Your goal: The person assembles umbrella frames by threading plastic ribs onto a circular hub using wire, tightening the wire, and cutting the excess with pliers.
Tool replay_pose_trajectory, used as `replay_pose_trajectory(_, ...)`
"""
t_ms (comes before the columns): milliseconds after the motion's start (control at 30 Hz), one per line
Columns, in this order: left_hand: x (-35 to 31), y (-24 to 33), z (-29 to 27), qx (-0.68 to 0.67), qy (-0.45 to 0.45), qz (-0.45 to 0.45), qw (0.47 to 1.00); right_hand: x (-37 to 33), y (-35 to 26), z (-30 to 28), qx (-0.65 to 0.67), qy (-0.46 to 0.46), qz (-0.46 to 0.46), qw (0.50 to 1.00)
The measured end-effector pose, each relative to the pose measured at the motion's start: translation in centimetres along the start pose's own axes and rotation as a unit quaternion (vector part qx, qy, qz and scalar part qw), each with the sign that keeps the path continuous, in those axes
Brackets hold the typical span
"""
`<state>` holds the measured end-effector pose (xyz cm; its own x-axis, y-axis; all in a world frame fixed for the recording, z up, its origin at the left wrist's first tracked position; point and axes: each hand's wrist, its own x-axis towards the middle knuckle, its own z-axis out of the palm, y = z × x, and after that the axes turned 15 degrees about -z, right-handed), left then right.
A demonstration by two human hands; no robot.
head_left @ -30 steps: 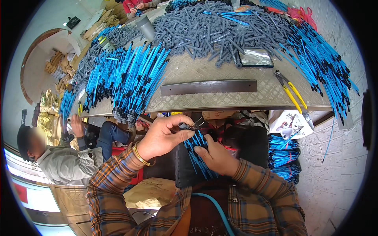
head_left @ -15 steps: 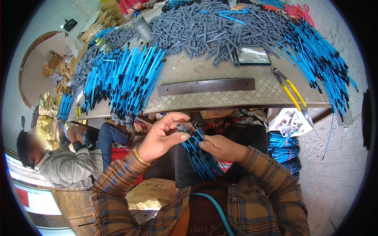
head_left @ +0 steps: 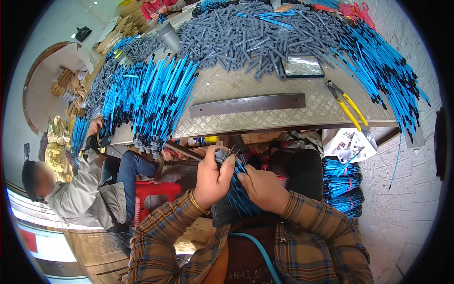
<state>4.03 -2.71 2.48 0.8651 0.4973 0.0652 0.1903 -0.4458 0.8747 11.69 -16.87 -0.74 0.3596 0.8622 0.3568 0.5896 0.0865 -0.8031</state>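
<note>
My left hand [head_left: 215, 177] is closed round a grey ribbed plastic sleeve [head_left: 220, 155], its thumb pressed along the side. Beside it, my right hand [head_left: 265, 188] grips a bundle of thin blue rods with black fittings [head_left: 240, 196], which hangs down over my lap. Thin metal pins [head_left: 235, 150] stick up between the two hands, close to the sleeve. My fingers hide where the sleeve and the rods meet, so I cannot tell whether they are joined.
Ahead on the table [head_left: 227, 124] lie a dark metal bar [head_left: 248, 105], yellow-handled pliers [head_left: 347, 104], a heap of grey sleeves [head_left: 227, 35] and blue rods [head_left: 161, 94]. Bundled rods [head_left: 341, 187] are stacked at right. A co-worker [head_left: 85, 194] sits left, one hand at the table; another person [head_left: 161, 8] works beyond.
My left hand has moved right and slightly down, its raised fingers now wrapped round the sleeve. The co-worker at left has reached up to the rods on the table.
</note>
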Motion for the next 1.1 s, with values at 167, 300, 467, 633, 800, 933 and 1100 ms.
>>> replay_pose_trajectory(167,0.3,0.5,0.7,-0.026,0.002,-0.029,0.999,-0.1,0.1,0.7,-0.043,0.05,-0.005,0.998)
replay_pose_trajectory(300,1.2,0.2,0.3,-0.086,-0.046,-0.04,0.994,-0.2,0.3,0.8,-0.04,0.068,-0.003,0.997)
replay_pose_trajectory(467,1.6,-0.8,-0.3,-0.304,-0.156,-0.108,0.933,0.3,1.1,-0.3,0.023,0.094,-0.03,0.995)
replay_pose_trajectory(633,1.7,-0.5,0.2,-0.376,-0.155,-0.121,0.906,1.7,2.7,-1.9,0.057,-0.037,-0.077,0.995)
replay_pose_trajectory(800,1.6,-0.8,0.1,-0.389,-0.179,-0.104,0.898,2.3,3.8,-1.8,0.12,-0.075,-0.1,0.985)
replay_pose_trajectory(933,1.3,-0.3,-0.3,-0.363,-0.196,-0.099,0.906,2.2,3.9,-1.1,0.096,-0.074,-0.118,0.986)
replay_pose_trajectory(1100,0.6,0.5,-0.4,-0.285,-0.179,-0.112,0.935,1.2,2.7,-0.4,0.015,-0.064,-0.074,0.995)
